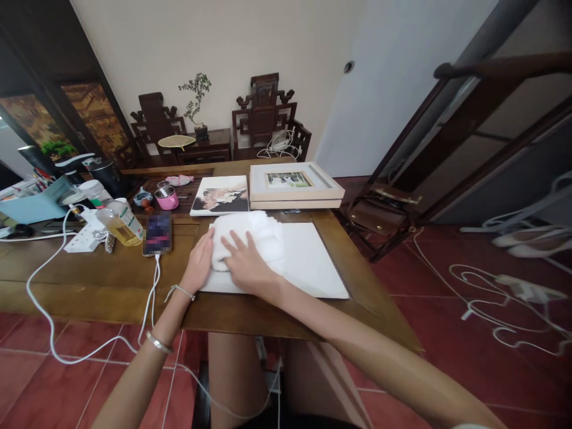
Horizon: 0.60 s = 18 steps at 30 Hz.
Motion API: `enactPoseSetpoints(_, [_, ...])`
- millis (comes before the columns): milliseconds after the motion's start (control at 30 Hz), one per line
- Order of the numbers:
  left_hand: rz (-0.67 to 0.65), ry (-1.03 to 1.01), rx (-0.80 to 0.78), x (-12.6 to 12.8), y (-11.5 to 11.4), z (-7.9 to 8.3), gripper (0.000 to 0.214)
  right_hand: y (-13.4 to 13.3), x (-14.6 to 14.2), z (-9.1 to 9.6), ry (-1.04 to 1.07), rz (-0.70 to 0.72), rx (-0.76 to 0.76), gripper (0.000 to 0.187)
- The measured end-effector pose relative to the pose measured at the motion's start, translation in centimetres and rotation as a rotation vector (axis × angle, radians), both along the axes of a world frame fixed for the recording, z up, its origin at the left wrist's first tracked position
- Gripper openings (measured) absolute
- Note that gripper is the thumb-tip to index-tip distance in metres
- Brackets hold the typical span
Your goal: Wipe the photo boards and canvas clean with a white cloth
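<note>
A white cloth (263,229), fluffy like a towel, lies bunched on the left half of a flat white board (313,259) with a thin dark edge. My right hand (245,260) rests on the cloth with its fingers spread. Along the left edge of the board and cloth lies my left hand (199,262), its fingers stretched out and touching the side. Neither hand is wrapped round anything. What is under the cloth is hidden.
Beyond the board are a photo canvas (221,195) and stacked wooden frames (295,185). To the left stand a phone (157,234) on a white cable, a bottle of yellow liquid (120,223), a power strip (84,237) and a pink mug (167,199). A brown bag (378,215) sits at right.
</note>
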<state>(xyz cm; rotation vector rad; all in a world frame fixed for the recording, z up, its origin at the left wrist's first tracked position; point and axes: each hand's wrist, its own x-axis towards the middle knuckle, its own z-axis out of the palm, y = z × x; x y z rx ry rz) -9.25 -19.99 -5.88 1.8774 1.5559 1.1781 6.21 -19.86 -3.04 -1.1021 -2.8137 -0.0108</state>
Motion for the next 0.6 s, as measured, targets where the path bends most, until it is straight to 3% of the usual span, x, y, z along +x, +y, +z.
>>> enactPoseSetpoints(100, [0.043,-0.063,0.038,0.1,-0.1,0.4,0.049,-2.8,0.7,0.2,0.032,0.18,0.001,0.033])
enactPoseSetpoints(200, [0.012,0.008,0.067,0.2,-0.2,0.3,0.05,-5.3,2.6,0.9,0.036,0.293,-0.067,0.031])
enactPoseSetpoints(333, [-0.077,0.175,0.044,0.4,-0.1,-0.3,0.049,-6.3,5.6,1.9,0.013,0.209,-0.181,0.028])
enactPoseSetpoints(467, [-0.091,0.26,0.019,0.3,0.1,-0.8,0.045,-3.4,6.9,1.7,0.098,0.022,-0.16,0.038])
enactPoseSetpoints(600, [-0.098,0.289,0.025,0.2,0.3,-0.9,0.04,1.8,4.7,1.3,0.118,-0.076,-0.127,0.041])
